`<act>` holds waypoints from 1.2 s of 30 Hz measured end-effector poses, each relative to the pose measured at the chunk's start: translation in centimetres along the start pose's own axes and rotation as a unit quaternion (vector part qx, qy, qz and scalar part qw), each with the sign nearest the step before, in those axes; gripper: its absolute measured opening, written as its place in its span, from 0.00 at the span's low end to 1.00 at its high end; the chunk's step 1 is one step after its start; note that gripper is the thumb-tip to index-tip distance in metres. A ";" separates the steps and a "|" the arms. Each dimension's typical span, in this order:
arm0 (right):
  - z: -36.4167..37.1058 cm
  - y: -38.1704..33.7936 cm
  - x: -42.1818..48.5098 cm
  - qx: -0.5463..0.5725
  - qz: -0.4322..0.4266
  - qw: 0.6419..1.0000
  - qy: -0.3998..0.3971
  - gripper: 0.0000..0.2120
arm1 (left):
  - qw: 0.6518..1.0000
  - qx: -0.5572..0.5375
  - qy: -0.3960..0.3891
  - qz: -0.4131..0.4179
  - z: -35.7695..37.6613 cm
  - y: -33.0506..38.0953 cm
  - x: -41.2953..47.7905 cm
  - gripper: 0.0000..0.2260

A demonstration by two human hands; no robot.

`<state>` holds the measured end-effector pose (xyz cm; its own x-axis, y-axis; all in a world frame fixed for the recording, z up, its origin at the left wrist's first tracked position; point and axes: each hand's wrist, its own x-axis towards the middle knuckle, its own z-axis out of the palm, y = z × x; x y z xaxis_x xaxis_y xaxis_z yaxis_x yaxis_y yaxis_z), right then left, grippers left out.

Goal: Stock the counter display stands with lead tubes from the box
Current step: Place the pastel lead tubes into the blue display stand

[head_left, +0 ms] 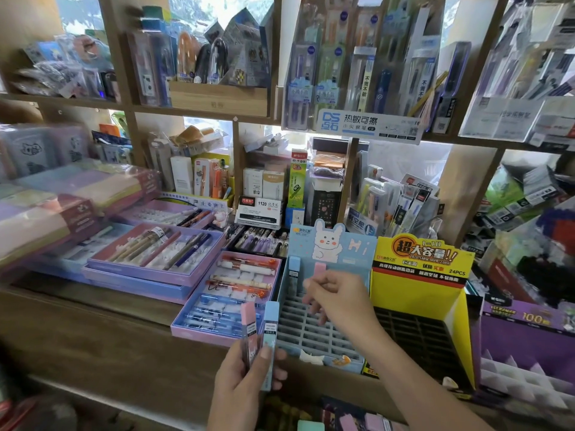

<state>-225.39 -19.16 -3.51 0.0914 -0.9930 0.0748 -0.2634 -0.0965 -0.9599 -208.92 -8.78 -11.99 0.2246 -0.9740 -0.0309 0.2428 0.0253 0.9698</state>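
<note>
A light-blue display stand [348, 247] with a rabbit header and a grey slot grid sits on the wooden counter. One blue-capped lead tube [294, 269] stands in its back-left slot. My right hand [339, 295] pinches a pink-capped lead tube [320, 270] upright over the back row, just right of the blue one. My left hand [249, 371] grips two tubes upright in front of the stand, a pink-capped tube [248, 318] and a blue-capped tube [270, 325]. At the bottom edge, more pink and teal tubes [351, 423] show, blurred.
A yellow display stand [417, 275] with a black slot grid stands right of the blue one, and a purple stand [525, 334] further right. Trays of pens [155, 253] lie to the left. Packed shelves [311, 119] rise behind the counter edge [124, 343].
</note>
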 end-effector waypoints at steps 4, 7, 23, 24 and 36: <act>0.7 -0.5 -1.4 0.026 0.035 0.990 -0.134 0.03 | 1.000 0.005 -0.007 -0.002 0.1 0.2 -0.1 0.09; 1.5 -0.1 -1.9 0.024 0.043 0.984 -0.170 0.03 | 1.000 0.010 -0.011 0.002 0.1 0.2 -0.1 0.09; -2.8 -1.0 0.7 0.082 -0.031 0.996 0.023 0.05 | 0.997 -0.073 0.004 -0.035 0.0 0.0 0.5 0.14; -3.1 -1.1 1.1 0.059 -0.054 0.996 0.039 0.04 | 0.997 -0.067 0.003 -0.031 -0.1 0.1 0.5 0.12; -2.6 -0.7 3.3 -0.156 -0.188 0.966 0.083 0.03 | 0.998 -0.048 0.005 -0.028 -0.2 0.1 0.3 0.10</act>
<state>-227.38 -22.60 -1.93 0.0877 -0.8781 0.4704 -0.5200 -0.4432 -0.7302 -208.67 -9.08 -11.92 0.2169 -0.9724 -0.0862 0.3448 -0.0063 0.9387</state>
